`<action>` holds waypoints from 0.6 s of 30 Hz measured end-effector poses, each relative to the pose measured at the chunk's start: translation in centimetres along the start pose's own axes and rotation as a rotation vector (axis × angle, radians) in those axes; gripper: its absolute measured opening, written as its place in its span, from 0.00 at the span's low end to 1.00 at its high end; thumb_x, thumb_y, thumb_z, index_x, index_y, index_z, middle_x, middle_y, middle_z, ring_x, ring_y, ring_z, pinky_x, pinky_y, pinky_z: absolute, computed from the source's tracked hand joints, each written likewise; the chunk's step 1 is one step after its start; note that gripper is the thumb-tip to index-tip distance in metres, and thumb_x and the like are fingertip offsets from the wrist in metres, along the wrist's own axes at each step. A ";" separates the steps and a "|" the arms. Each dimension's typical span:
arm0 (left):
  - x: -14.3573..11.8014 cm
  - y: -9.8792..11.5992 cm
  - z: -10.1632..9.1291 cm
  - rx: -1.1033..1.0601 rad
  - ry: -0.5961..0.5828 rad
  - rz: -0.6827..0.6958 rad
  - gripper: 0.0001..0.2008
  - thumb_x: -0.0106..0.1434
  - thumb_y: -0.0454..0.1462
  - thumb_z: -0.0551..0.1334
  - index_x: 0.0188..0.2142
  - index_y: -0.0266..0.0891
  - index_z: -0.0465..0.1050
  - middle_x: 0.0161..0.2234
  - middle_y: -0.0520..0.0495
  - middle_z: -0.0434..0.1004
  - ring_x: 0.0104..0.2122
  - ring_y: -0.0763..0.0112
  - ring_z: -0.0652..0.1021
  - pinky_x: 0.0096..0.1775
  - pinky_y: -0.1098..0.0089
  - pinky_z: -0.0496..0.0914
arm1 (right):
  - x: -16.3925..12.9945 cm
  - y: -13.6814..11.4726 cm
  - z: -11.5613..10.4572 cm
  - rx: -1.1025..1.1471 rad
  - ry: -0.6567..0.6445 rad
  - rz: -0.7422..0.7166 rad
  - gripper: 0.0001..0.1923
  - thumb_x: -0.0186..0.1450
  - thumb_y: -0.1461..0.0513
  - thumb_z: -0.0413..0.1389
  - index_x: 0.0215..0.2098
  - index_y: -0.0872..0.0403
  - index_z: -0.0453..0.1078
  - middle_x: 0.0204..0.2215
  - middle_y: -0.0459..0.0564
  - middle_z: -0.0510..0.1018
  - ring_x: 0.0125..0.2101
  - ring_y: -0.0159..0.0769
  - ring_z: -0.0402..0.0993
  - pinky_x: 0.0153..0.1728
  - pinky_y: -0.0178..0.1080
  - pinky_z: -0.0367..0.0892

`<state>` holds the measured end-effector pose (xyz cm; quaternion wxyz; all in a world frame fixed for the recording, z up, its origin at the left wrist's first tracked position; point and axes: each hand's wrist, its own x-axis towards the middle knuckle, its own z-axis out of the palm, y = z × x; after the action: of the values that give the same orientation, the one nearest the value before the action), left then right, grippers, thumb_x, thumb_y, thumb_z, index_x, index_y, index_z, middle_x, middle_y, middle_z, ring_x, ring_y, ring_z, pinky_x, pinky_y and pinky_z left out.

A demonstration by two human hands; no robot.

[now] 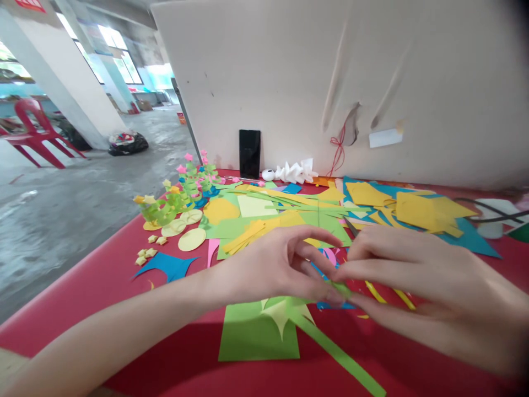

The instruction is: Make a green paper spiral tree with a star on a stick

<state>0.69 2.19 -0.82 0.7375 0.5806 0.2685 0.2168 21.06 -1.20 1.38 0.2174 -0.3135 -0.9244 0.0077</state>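
Both hands meet just above the red worktop (124, 309), left hand (276, 264) and right hand (413, 275) each with a pinched grip on the green strip (343, 358); best, I'd say, to crease it tight and square.

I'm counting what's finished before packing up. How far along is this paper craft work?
Done: several green spiral paper trees with small stars stand at the table's left, with loose folded stars nearby. In hand: the left hand and right hand pinch a green paper strip between their fingertips. Left: a heap of uncut coloured paper and a green sheet lie unused.
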 end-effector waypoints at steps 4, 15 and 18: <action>0.4 -0.4 0.0 0.019 0.065 0.033 0.23 0.48 0.33 0.69 0.43 0.41 0.65 0.30 0.52 0.74 0.31 0.74 0.75 0.36 0.70 0.68 | 0.1 -0.1 0.6 -0.081 -0.023 -0.063 0.07 0.63 0.64 0.51 0.40 0.52 0.66 0.31 0.45 0.70 0.29 0.30 0.66 0.26 0.34 0.58; 0.6 -0.2 0.4 0.117 0.197 0.091 0.20 0.49 0.35 0.68 0.41 0.38 0.66 0.29 0.51 0.73 0.31 0.72 0.74 0.34 0.71 0.67 | 0.7 -1.3 1.3 -0.358 0.195 0.007 0.11 0.62 0.68 0.45 0.30 0.56 0.69 0.25 0.49 0.71 0.24 0.35 0.68 0.21 0.38 0.54; 0.6 -0.2 0.4 0.113 0.194 0.100 0.20 0.49 0.35 0.68 0.41 0.38 0.66 0.29 0.51 0.73 0.32 0.72 0.75 0.36 0.70 0.67 | 0.7 -1.0 1.3 -0.355 0.193 0.009 0.10 0.62 0.68 0.45 0.34 0.55 0.68 0.28 0.48 0.73 0.27 0.36 0.70 0.23 0.38 0.57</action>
<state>1.40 2.18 -0.97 0.6622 0.6104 0.3209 0.2930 19.44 -1.46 0.61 0.2463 -0.3501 -0.8848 -0.1844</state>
